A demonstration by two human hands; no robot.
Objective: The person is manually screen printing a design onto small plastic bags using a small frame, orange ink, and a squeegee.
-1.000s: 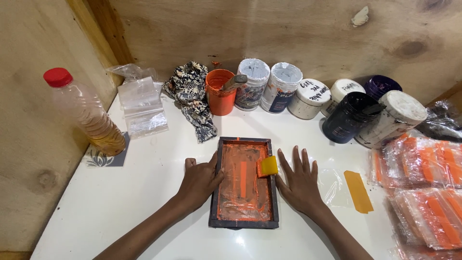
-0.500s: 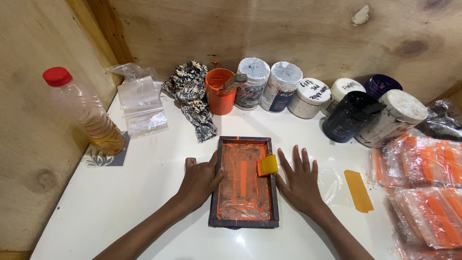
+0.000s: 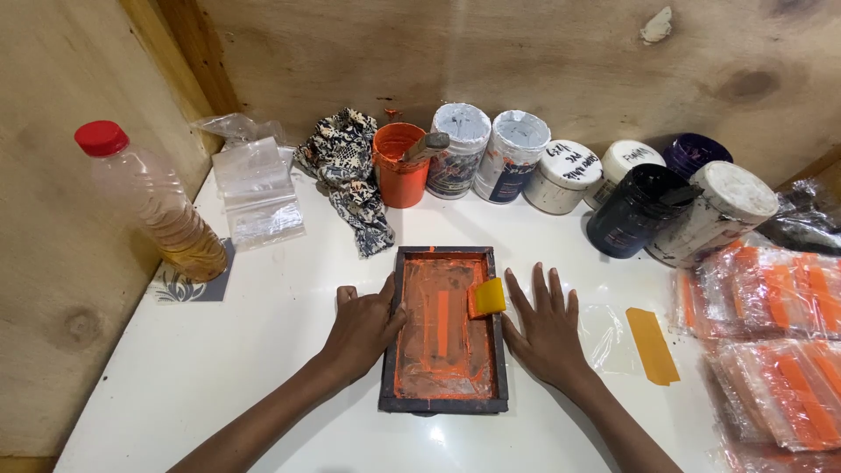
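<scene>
Small dark-framed printing screen (image 3: 444, 331) lying flat on the white worktop (image 3: 219, 350), near the middle, between both hands. Left hand (image 3: 361, 326) pressed against the frame's left rail, fingers loosely curled, thumb resting on the rail's top edge; steadying rather than gripping. Right hand (image 3: 547, 328) laid flat on the worktop just beside the right rail, fingers spread wide, closed on nothing.

Judging by how things lie: mesh already smeared with orange ink, a brighter orange vertical bar showing at its centre, so an ink pass looks done. Small yellow-orange squeegee (image 3: 486, 298) parked on the frame's right rail, near the far corner, touched by neither hand. Frame not yet lifted, so the print beneath hidden and unconfirmed. Left to do, seemingly: raising the screen and taking out whatever lies under it.

To the right, an orange strip (image 3: 652, 345) on a clear sleeve, then stacked bagged orange pieces (image 3: 771, 350) at the right edge. Far side: orange ink tub (image 3: 399, 164) with a stirrer, a row of lidded paint jars (image 3: 561, 171), a patterned rag (image 3: 350, 175). Far left: plastic bottle (image 3: 158, 206) of amber liquid, empty clear bags (image 3: 257, 188).
</scene>
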